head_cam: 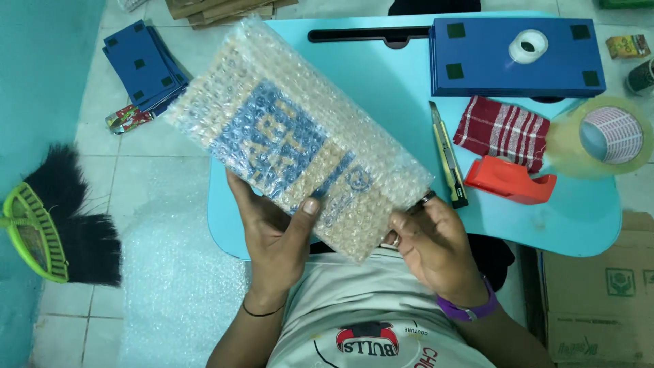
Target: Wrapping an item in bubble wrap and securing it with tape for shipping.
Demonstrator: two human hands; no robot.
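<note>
Flat bubble-wrapped parcel (300,136), left hand (276,235) grip beneath, right hand (436,249) grip pinching corner

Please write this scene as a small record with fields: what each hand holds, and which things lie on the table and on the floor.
left hand: holds the bubble-wrapped box from below, thumb on its front
right hand: has a grip on the lower right corner of the same box
table: light blue, with a utility knife, red tape dispenser, striped cloth, large tape roll and blue board bearing a small tape roll
floor: bubble wrap sheet, hand broom, cardboard carton
</note>
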